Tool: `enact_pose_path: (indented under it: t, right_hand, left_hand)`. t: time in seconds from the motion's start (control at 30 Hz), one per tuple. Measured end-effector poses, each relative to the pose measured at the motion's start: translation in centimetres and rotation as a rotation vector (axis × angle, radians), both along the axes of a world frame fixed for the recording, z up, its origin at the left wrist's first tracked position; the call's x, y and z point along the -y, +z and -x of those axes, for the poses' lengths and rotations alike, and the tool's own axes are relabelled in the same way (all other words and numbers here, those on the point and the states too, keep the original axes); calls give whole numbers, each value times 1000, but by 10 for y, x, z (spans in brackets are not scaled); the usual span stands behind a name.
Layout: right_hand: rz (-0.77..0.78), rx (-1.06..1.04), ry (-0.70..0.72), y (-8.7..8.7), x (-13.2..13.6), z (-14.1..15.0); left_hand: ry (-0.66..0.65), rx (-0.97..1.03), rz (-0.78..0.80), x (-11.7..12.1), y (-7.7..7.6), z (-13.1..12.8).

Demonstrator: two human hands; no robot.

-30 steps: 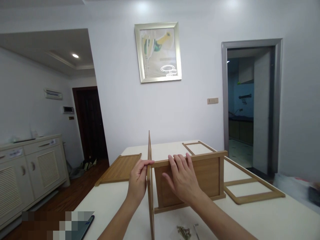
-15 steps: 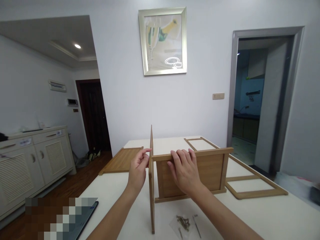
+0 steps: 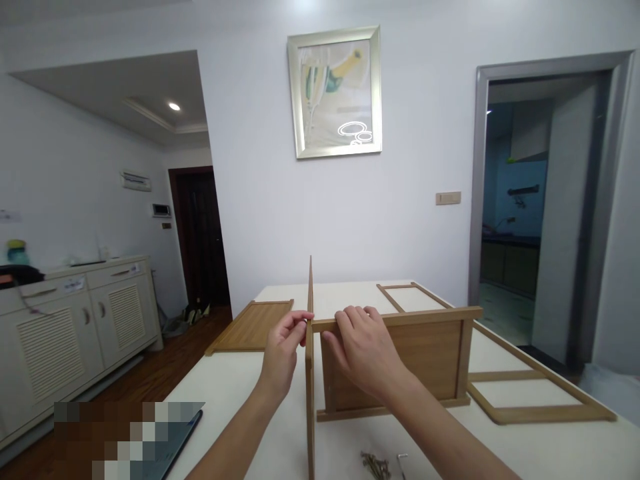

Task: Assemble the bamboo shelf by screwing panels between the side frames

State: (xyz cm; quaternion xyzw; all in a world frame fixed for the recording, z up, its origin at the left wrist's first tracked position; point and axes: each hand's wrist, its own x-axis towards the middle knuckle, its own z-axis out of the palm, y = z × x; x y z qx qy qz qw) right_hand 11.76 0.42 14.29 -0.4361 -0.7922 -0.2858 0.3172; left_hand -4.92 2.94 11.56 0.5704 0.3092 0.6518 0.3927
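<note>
Wooden frame [image 3: 310, 393] upright against half-curled left hand [image 3: 281, 357], grip unclear; right hand [image 3: 367, 353] clasps panel [image 3: 433, 360] by top rail [image 3: 435, 317]. I'd keep edges flush, panel square to frame.

The left hand [image 3: 280, 357] and right hand [image 3: 367, 347] were bare, with slim fingers and rounded knuckles. The wrists were bare too, narrow and smooth. The left forearm [image 3: 240, 430] and right forearm [image 3: 433, 413] were likewise uncovered, slender, widening gradually from the wrist down to the lower edge of view. The fingernails were too small to make out clearly.
</note>
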Motion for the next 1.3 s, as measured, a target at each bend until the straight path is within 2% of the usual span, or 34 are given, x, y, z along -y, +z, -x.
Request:
enact_pose_path:
  t: [0.13,0.3,0.43,0.63,0.83,1.3]
  right_hand:
    - [176,-36,34,14,5,12]
    - [476,-124,132,39,2,7]
    - [591,-178,197,47,-4,6]
    - [621,-221,304,46,-9,7]
    - [694,-291,370,49,-10,-2]
    - [702,-289,427,46,-12,-5]
  left_hand:
    - [-30,52,5,-4,-2,-1]
    - [-84,90,-4,-5,-2,-2]
    - [-105,96,-19,-4,-2,-3]
    - [-129,141,-16,-5,-1,-2]
    - [-106,201,80,-5,0,-4]
    - [-167,196,158,-3,2,2]
